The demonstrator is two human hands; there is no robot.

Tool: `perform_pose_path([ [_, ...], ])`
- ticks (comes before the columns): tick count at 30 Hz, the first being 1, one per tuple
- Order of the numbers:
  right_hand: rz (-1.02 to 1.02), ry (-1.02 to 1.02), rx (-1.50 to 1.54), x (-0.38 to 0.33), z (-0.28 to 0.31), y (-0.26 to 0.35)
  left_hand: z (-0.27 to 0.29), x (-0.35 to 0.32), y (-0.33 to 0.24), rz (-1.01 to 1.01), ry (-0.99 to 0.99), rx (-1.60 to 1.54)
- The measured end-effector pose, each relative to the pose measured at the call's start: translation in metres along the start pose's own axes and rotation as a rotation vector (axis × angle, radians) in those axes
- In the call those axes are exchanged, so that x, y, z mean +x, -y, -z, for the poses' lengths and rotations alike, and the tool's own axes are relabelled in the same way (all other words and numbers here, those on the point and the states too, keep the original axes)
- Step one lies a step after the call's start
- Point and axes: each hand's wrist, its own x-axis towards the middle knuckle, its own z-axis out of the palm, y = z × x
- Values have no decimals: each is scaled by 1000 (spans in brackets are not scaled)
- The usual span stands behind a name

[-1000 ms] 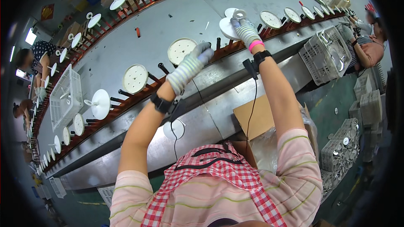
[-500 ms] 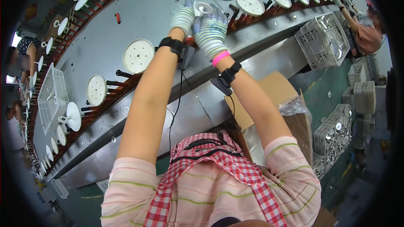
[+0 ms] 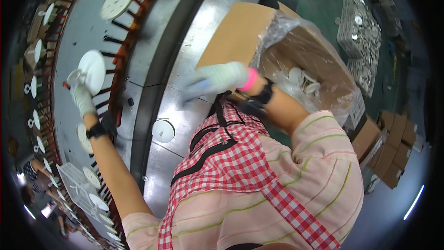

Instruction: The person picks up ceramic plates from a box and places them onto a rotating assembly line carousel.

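Note:
At the left, my gloved left hand (image 3: pixel 83 98) reaches over the rail. Its fingers close round the small ring at the front of a white disc (image 3: pixel 95 70), which stands on edge among the dark pegs. My gloved right hand (image 3: pixel 217 81), with a pink wristband, is over the metal ledge beside a cardboard box (image 3: pixel 236 32). Its fingers are blurred but look stretched out, and nothing shows in them. Below it, a loose white disc (image 3: pixel 163 131) lies on the metal ledge (image 3: pixel 180 60).
The box has a plastic liner (image 3: pixel 319 32) and several white pieces (image 3: pixel 300 78) inside. Curved racks of red and dark pegs (image 3: pixel 125 58) carry more discs. A white crate (image 3: pixel 76 183) sits at the lower left. Filled baskets (image 3: pixel 360 28) stand on the green floor.
The view has swung right toward the box. My hands, earlier together at a small white ring, have parted: left to a disc on the rack, right toward the box. The ring is no longer between them.

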Motion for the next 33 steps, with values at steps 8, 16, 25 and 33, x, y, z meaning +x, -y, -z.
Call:
perform_pose_path([
  [8,-1406,-1558,242,-340,-125,-120,57,-48,1,189,-168,314],
  [16,-1674,-364,-249,-240,-175,-195,137,-116,-22,409,-217,512],
  [25,-1677,-145,-366,-205,-159,-160,134,-184,5,586,-159,209],
  [33,-1591,-683,-314,-275,-170,-141,111,-214,14,687,-79,19],
])
